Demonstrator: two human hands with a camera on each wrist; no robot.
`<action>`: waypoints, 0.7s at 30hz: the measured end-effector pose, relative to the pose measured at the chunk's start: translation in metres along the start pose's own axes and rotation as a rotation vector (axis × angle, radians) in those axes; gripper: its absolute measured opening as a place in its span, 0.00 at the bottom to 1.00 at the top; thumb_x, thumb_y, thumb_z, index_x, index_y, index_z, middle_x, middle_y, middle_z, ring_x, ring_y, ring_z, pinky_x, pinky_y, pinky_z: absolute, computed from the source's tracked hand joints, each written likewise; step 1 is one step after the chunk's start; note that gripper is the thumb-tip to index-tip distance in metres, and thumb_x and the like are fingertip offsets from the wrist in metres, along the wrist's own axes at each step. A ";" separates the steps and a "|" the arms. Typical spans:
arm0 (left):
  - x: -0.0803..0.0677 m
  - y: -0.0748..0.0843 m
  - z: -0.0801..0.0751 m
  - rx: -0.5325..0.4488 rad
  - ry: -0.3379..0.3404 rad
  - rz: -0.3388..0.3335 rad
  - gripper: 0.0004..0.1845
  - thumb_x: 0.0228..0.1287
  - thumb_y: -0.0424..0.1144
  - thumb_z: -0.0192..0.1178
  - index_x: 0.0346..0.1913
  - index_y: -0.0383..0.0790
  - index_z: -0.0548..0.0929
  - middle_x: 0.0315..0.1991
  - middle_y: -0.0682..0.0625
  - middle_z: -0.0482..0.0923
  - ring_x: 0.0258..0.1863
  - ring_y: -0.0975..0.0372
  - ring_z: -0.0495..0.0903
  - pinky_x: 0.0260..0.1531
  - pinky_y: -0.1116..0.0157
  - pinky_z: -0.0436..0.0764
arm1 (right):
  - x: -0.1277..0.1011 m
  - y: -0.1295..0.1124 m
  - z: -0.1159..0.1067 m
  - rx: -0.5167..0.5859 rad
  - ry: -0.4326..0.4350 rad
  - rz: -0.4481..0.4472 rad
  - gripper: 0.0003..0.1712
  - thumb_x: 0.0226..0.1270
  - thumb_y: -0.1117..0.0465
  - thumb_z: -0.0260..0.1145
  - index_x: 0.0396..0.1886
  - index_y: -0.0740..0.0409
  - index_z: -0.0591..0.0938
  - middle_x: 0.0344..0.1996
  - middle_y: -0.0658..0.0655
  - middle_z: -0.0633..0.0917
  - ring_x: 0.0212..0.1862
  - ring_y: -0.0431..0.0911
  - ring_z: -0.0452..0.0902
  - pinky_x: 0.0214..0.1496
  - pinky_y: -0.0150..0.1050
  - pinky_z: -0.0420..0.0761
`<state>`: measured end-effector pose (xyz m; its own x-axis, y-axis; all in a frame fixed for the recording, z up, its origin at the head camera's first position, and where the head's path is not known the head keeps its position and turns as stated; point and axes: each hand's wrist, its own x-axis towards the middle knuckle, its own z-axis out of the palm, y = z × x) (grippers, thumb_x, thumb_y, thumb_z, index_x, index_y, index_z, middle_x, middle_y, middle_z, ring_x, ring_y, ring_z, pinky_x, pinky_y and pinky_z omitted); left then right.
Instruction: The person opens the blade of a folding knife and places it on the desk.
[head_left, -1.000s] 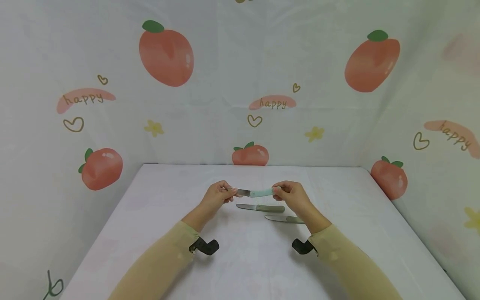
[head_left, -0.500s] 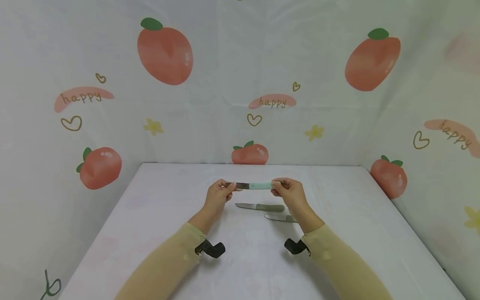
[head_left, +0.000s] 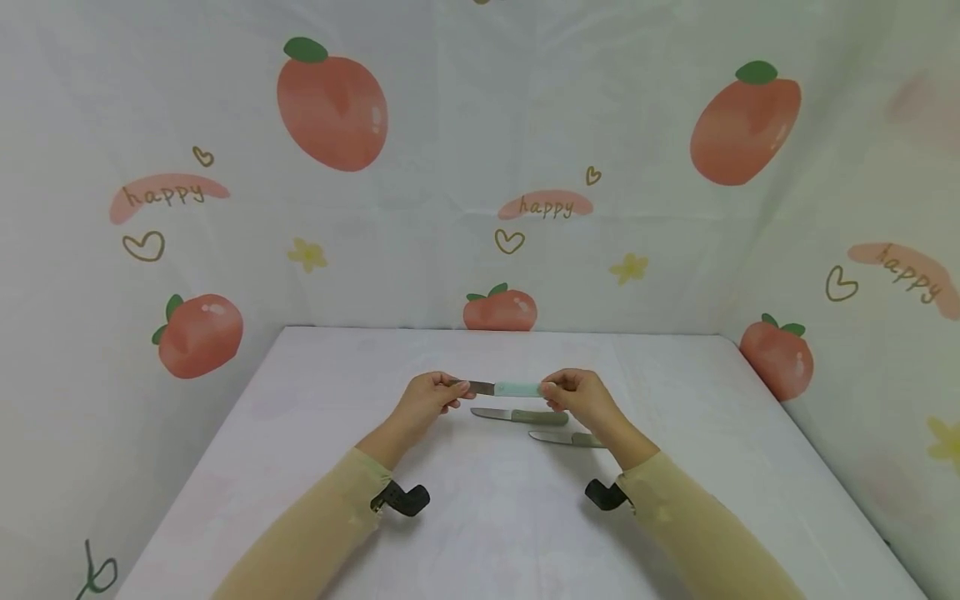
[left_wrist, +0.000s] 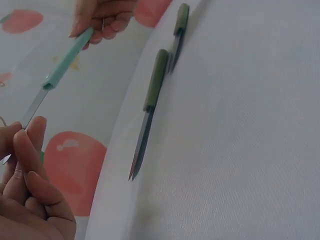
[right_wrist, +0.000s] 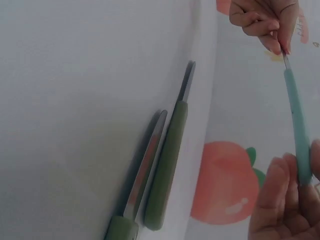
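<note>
Between my two hands a knife with a mint-green handle (head_left: 517, 389) is held level above the table. My left hand (head_left: 427, 400) pinches its metal blade (left_wrist: 35, 107) between thumb and fingers, hiding most of the tip. The end of the handle is pinched by my right hand (head_left: 583, 398). Below, a knife with an olive-green handle (head_left: 540, 417) lies on the table, blade to the left. Nearer to me and further right lies a second olive-handled knife (head_left: 555, 437), its handle end hidden behind my right wrist in the head view.
The table (head_left: 495, 525) has a white cover. Behind it hangs a white backdrop (head_left: 450, 125) printed with red fruit, hearts and "happy". A black wrist device (head_left: 405, 500) sticks out at the left sleeve, another black device (head_left: 604, 495) at the right.
The mint-handled knife rose and levelled out, then came down a little and slightly left, both hands moving with it. The two olive-handled knives have stayed in place.
</note>
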<state>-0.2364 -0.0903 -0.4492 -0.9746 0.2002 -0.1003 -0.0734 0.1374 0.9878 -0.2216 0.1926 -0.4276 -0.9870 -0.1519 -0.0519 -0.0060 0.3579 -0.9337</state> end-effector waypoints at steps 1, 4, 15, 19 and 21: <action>0.000 -0.001 -0.002 0.039 -0.006 0.005 0.10 0.70 0.40 0.64 0.41 0.35 0.82 0.34 0.51 0.88 0.30 0.63 0.77 0.36 0.65 0.72 | 0.000 0.001 -0.001 -0.025 -0.016 0.004 0.16 0.71 0.56 0.68 0.45 0.66 0.84 0.37 0.64 0.86 0.42 0.59 0.83 0.48 0.46 0.81; 0.000 -0.004 -0.006 0.143 -0.024 0.002 0.09 0.69 0.41 0.65 0.39 0.37 0.83 0.34 0.51 0.88 0.30 0.63 0.78 0.34 0.64 0.71 | -0.001 0.002 -0.003 -0.069 -0.066 0.004 0.15 0.70 0.55 0.68 0.43 0.64 0.85 0.35 0.63 0.86 0.41 0.61 0.81 0.47 0.51 0.80; -0.005 -0.009 -0.017 0.310 -0.111 -0.026 0.09 0.68 0.41 0.66 0.36 0.37 0.83 0.31 0.51 0.88 0.30 0.61 0.80 0.39 0.61 0.76 | -0.002 0.005 -0.004 -0.129 -0.187 0.021 0.12 0.70 0.58 0.68 0.44 0.64 0.84 0.32 0.59 0.86 0.37 0.50 0.80 0.47 0.50 0.80; -0.007 -0.012 -0.020 0.356 -0.124 -0.024 0.10 0.67 0.42 0.67 0.35 0.37 0.83 0.30 0.51 0.88 0.29 0.62 0.81 0.36 0.62 0.77 | -0.002 0.007 -0.002 -0.139 -0.207 0.039 0.12 0.70 0.59 0.69 0.43 0.64 0.84 0.33 0.56 0.87 0.36 0.46 0.80 0.45 0.46 0.81; -0.009 -0.013 -0.020 0.375 -0.129 -0.022 0.10 0.67 0.41 0.67 0.34 0.37 0.83 0.29 0.51 0.88 0.29 0.62 0.80 0.34 0.62 0.77 | -0.001 0.008 -0.001 -0.146 -0.210 0.039 0.11 0.69 0.60 0.69 0.43 0.64 0.85 0.32 0.55 0.87 0.34 0.45 0.79 0.43 0.44 0.80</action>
<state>-0.2312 -0.1136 -0.4590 -0.9373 0.3104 -0.1586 0.0116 0.4826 0.8758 -0.2210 0.1966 -0.4345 -0.9320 -0.3183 -0.1736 -0.0070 0.4945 -0.8692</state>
